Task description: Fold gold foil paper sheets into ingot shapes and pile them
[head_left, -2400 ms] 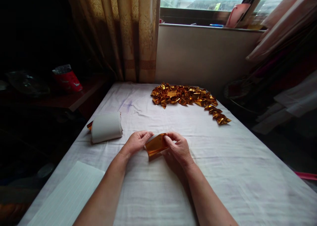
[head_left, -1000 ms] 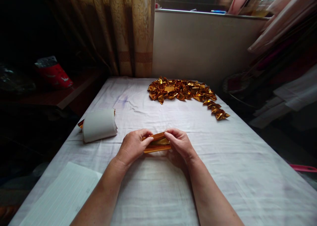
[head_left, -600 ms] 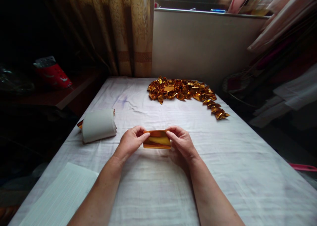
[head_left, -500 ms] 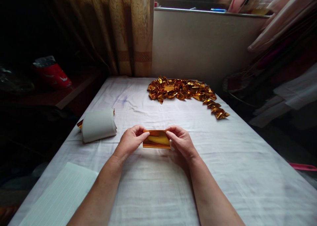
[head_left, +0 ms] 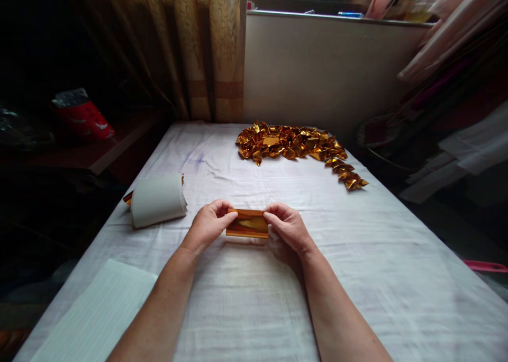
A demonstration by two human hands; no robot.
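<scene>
A small rectangle of shiny gold foil paper (head_left: 248,225) is stretched between my two hands, just above the cloth-covered table. My left hand (head_left: 211,223) pinches its upper left corner between thumb and fingers. At the upper right corner, my right hand (head_left: 288,225) grips it the same way. Narrow creased bands run along the foil's top and bottom edges. Beyond my hands lies a pile of folded gold foil pieces (head_left: 291,141), with a short linked row (head_left: 348,175) trailing off to the right.
Left of my hands is a curled stack of paper (head_left: 157,200), pale outside, with gold showing at its end. A pale striped sheet (head_left: 95,314) lies at the front left. A red container (head_left: 89,119) stands on a dark side table; clothes (head_left: 472,145) hang at right.
The foil and my hands have shifted very slightly left. The foil's upper edge looks more bent over than before, and its reflection has changed. Both hands keep their pinch.
</scene>
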